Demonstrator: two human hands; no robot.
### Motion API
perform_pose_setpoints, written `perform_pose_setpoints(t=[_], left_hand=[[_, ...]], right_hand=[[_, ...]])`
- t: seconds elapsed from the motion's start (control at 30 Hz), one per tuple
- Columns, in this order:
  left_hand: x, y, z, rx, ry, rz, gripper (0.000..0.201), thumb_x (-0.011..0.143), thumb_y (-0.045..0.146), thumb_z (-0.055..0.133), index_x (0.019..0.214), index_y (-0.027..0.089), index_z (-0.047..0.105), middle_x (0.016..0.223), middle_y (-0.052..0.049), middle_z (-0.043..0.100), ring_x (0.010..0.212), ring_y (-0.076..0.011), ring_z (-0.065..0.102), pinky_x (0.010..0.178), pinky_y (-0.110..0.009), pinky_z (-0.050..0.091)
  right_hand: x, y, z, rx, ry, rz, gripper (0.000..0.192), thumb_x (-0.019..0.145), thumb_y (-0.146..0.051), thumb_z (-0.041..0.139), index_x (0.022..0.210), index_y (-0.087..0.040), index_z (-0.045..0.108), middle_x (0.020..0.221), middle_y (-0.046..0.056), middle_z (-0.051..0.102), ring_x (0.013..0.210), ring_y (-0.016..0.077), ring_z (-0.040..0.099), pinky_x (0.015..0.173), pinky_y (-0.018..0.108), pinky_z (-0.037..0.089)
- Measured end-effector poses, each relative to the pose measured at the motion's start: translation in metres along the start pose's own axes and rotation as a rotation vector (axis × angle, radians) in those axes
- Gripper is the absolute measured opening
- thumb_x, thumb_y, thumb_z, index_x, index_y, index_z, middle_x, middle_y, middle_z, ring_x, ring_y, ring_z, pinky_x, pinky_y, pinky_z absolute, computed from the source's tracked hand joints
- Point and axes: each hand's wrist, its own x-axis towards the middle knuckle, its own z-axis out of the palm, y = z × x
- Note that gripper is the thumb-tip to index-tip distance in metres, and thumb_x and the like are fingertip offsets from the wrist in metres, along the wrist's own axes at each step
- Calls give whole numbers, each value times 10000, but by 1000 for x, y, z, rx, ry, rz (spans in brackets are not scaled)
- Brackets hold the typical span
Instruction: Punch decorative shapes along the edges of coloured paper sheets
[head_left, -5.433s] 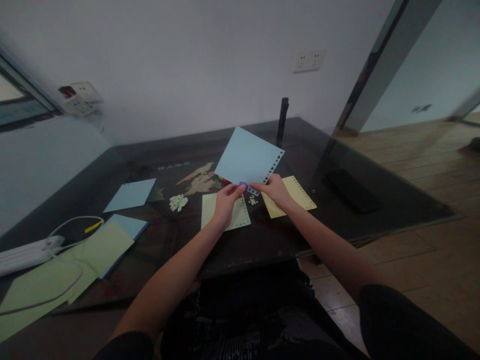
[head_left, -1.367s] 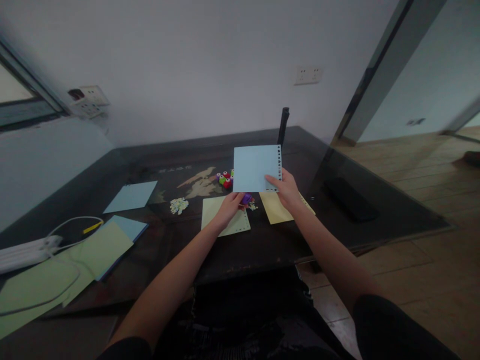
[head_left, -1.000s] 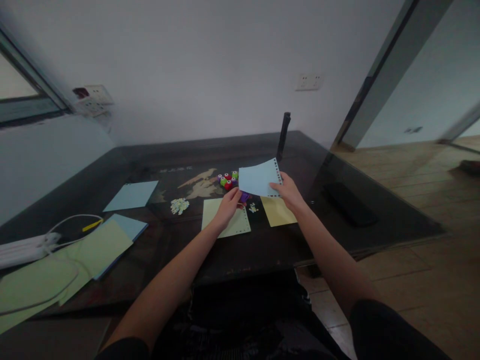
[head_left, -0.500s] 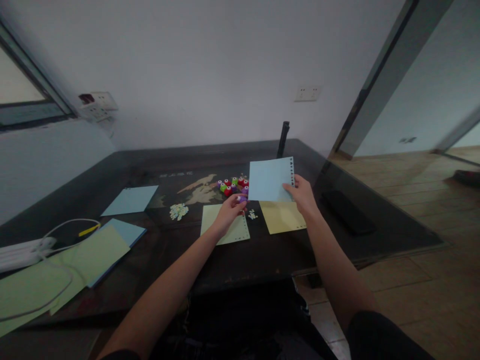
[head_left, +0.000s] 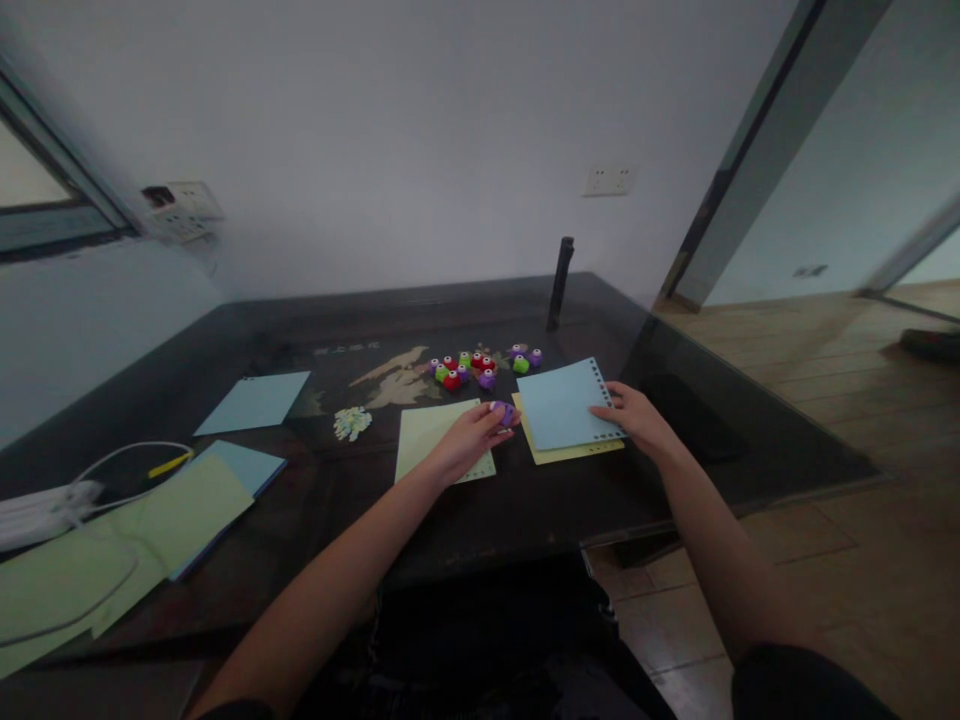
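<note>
My left hand [head_left: 471,440] is closed around a small purple craft punch [head_left: 505,413], held above the right edge of a pale green sheet [head_left: 427,432]. Between thumb and fingers, my right hand [head_left: 634,416] pinches a light blue sheet [head_left: 561,405] by its right side. Small punched holes run along that sheet's right and lower edges. Beneath it lies a yellow sheet [head_left: 555,457], mostly covered. Red, green and purple craft punches [head_left: 452,380] sit grouped behind the green sheet. A few more [head_left: 521,365] stand behind the blue sheet.
Paper cut-outs [head_left: 351,423] lie in a small pile left of the green sheet. At the far left are another blue sheet [head_left: 255,402], stacked green paper [head_left: 180,510] and a white power strip [head_left: 45,512] with its cable. A black upright post [head_left: 560,285] stands at the back.
My right hand has lowered the blue sheet toward me and right, over the yellow one, uncovering the punches behind. My left hand, with the purple punch, has shifted slightly right and nearer.
</note>
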Motion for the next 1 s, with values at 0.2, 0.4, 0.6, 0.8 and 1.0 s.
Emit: perform_pose_setpoints(t=[0.2, 0.4, 0.6, 0.8, 1.0], left_hand=[[-5, -3, 8, -99, -18, -110, 102, 844, 242, 622, 902, 166, 658, 1078, -83, 659, 1047, -160, 592, 991, -366, 438], [-6, -7, 11, -106, -11, -133, 92, 848, 207, 609, 907, 166, 667, 1084, -78, 648, 1052, -149, 578, 1007, -353, 422], [-8, -8, 13, -60, -50, -114, 102, 843, 234, 622, 919, 177, 660, 1117, -77, 640, 1075, -154, 570, 1017, -356, 407], [-7, -11, 13, -65, -61, -108, 120, 825, 243, 645, 920, 173, 664, 1104, -72, 628, 1088, -164, 545, 1040, -366, 376], [-9, -10, 16, -76, -81, -107, 166, 787, 256, 691, 921, 163, 661, 1061, -56, 618, 1086, -172, 524, 1074, -394, 322]], right_hand=[[0, 1, 6, -133, 18, -15, 451, 592, -160, 730, 1019, -188, 585, 712, 29, 701, 561, 194, 652, 502, 305, 519], [2, 4, 6, -241, 40, -65, 485, 595, -152, 724, 1060, -173, 588, 751, 53, 710, 579, 203, 653, 541, 330, 524], [2, 4, 3, -302, 46, -83, 503, 600, -157, 728, 1085, -170, 594, 770, 63, 712, 603, 203, 656, 550, 324, 515], [3, 6, 2, -361, 48, -124, 497, 607, -156, 736, 1085, -161, 600, 760, 63, 711, 629, 211, 659, 582, 328, 518], [4, 6, 1, -565, 84, -166, 491, 637, -154, 729, 1111, -148, 601, 790, 63, 705, 706, 209, 664, 654, 325, 516]])
